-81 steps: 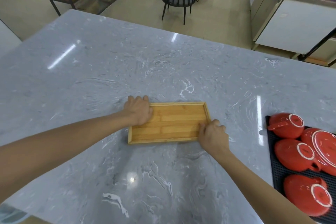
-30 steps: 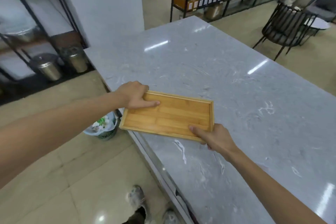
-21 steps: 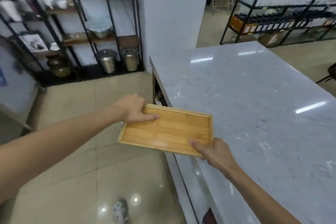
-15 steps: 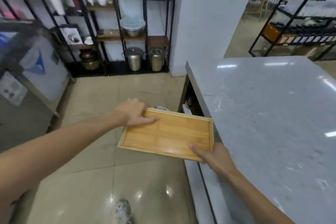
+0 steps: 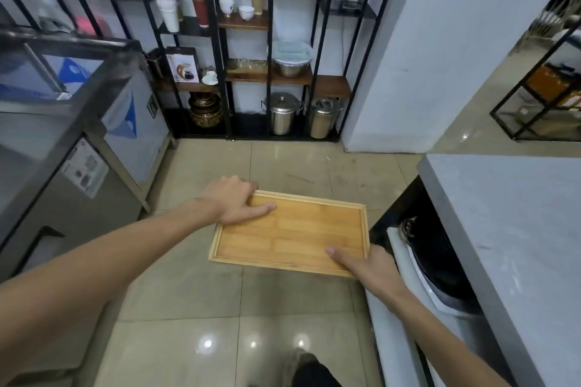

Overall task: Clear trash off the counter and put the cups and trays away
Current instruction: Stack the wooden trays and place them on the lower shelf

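Observation:
A rectangular bamboo tray [image 5: 292, 232] with a low raised rim is held level in the air over the tiled floor, empty. My left hand [image 5: 234, 203] grips its far left corner, thumb lying on the inside. My right hand [image 5: 366, 264] grips the near right corner, thumb on the tray's floor. The grey marble counter [image 5: 515, 229] lies to the right of the tray, and the tray is off it.
A black metal shelf rack [image 5: 267, 41] ahead holds cups, jars, a steel bowl and two steel pots [image 5: 283, 115]. A stainless steel appliance [image 5: 72, 135] stands on the left. A white pillar [image 5: 408, 56] rises at the right. Under the counter's end sits a white bin [image 5: 440, 280].
Both hands lifted the tray off the counter and carried it left past the counter's end. The view has swung toward the shelf rack, and the tray now hangs over the floor.

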